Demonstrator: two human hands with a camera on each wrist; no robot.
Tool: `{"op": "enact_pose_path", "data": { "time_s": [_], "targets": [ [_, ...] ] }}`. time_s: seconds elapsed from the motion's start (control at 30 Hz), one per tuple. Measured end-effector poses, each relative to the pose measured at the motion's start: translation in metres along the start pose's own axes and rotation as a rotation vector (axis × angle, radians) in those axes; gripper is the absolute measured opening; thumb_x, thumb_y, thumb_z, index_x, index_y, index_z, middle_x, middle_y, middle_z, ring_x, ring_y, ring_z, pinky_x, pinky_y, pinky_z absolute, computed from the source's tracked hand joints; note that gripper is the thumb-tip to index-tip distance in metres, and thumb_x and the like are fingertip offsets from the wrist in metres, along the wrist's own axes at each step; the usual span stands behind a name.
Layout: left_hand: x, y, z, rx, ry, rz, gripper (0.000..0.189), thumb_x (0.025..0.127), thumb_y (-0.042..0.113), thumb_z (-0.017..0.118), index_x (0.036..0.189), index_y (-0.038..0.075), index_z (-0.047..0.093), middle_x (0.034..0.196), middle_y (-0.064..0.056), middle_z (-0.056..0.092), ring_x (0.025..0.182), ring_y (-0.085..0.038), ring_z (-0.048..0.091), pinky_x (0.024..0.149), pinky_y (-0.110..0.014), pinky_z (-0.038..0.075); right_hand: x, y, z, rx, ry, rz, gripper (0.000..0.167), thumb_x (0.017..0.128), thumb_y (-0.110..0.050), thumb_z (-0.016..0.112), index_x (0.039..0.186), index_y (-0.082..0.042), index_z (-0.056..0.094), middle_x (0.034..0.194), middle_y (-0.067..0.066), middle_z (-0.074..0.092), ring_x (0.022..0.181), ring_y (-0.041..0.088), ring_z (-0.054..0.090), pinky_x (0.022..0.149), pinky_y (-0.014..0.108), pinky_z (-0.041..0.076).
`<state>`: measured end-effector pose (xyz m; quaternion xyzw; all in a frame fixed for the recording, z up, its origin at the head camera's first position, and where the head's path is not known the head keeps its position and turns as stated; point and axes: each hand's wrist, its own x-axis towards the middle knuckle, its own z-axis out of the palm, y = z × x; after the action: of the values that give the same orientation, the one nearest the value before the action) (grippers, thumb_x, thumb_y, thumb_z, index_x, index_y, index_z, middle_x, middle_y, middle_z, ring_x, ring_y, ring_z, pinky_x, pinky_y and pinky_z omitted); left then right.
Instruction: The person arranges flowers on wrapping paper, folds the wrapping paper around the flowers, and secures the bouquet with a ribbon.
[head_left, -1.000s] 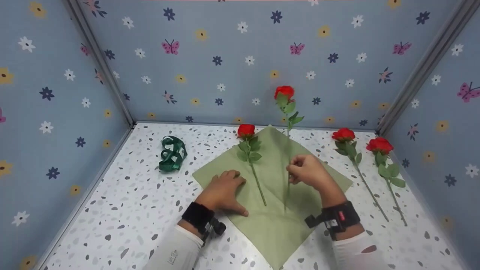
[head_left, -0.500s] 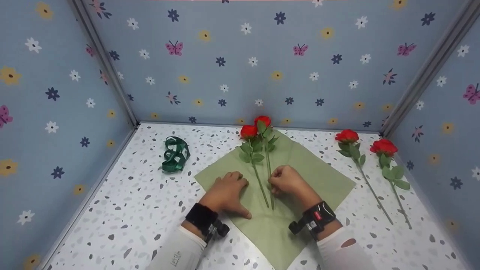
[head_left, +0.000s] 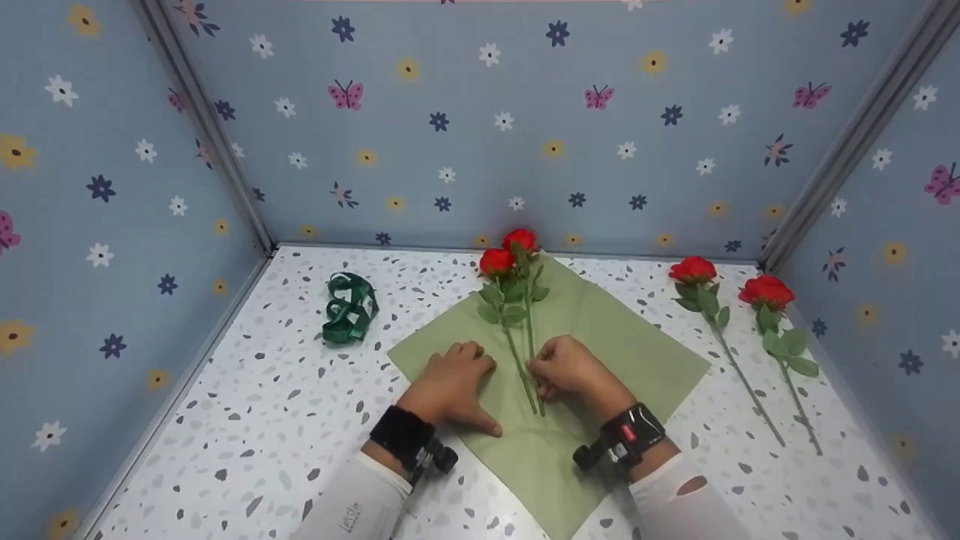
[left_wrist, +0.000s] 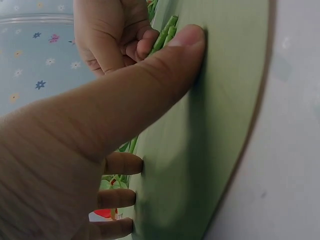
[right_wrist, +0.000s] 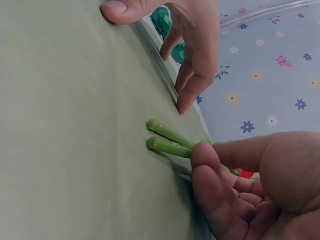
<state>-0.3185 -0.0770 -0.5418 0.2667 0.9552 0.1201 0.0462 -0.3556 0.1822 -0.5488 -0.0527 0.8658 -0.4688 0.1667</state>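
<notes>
My left hand [head_left: 450, 381] has its fingers spread, thumb and fingertips on the green sheet [head_left: 622, 337] near its left edge, gripping nothing; I judge that this stops the sheet sliding. My right hand [head_left: 568, 367] pinches 1 red rose [head_left: 528, 307] low on its stem, likely so that I can steer it without crushing its leaves. It lies over the sheet just beside a second rose [head_left: 513, 315], cut ends nearly level, presumably to align them. On the table [head_left: 262, 420], 2 spare roses [head_left: 692, 270] lie to the right and the ribbon [head_left: 350, 309] to the left, probably to leave the sheet unobstructed.
</notes>
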Motion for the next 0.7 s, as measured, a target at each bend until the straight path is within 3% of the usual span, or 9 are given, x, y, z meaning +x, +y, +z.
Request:
{"op": "enact_pose_path", "data": {
  "time_s": [0.2, 0.47, 0.7],
  "targets": [
    [0.001, -0.001, 0.001, 0.005, 0.001, -0.007, 0.11, 0.063, 0.079, 0.1, 0.147, 0.015, 0.068, 0.149, -0.015, 0.062, 0.137, -0.037, 0.058, 0.106, -0.065, 0.056, -0.003, -0.003, 0.002, -0.032, -0.037, 0.007, 0.021, 0.101, -0.011, 0.072, 0.08, -0.008, 0.073, 0.06, 0.003, 0.072, 0.053, 0.012, 0.072, 0.051, 0.027, 0.059],
    [0.002, -0.002, 0.002, 0.019, -0.014, -0.013, 0.114, 0.063, 0.081, 0.098, 0.151, 0.016, 0.067, 0.154, -0.015, 0.061, 0.141, -0.038, 0.057, 0.11, -0.065, 0.055, 0.0, -0.002, 0.006, 0.002, -0.033, -0.015, 0.024, 0.107, -0.018, 0.078, 0.086, -0.006, 0.075, 0.064, 0.006, 0.075, 0.054, 0.013, 0.073, 0.054, 0.028, 0.062],
    [0.003, -0.001, 0.002, 0.014, -0.032, -0.015, 0.116, 0.063, 0.081, 0.098, 0.153, 0.016, 0.065, 0.158, -0.016, 0.06, 0.145, -0.038, 0.056, 0.114, -0.066, 0.054, -0.007, 0.0, -0.026, 0.028, 0.006, 0.013, 0.029, 0.11, -0.024, 0.074, 0.103, 0.005, 0.075, 0.074, 0.009, 0.078, 0.06, 0.015, 0.075, 0.058, 0.032, 0.065]
  ]
}}
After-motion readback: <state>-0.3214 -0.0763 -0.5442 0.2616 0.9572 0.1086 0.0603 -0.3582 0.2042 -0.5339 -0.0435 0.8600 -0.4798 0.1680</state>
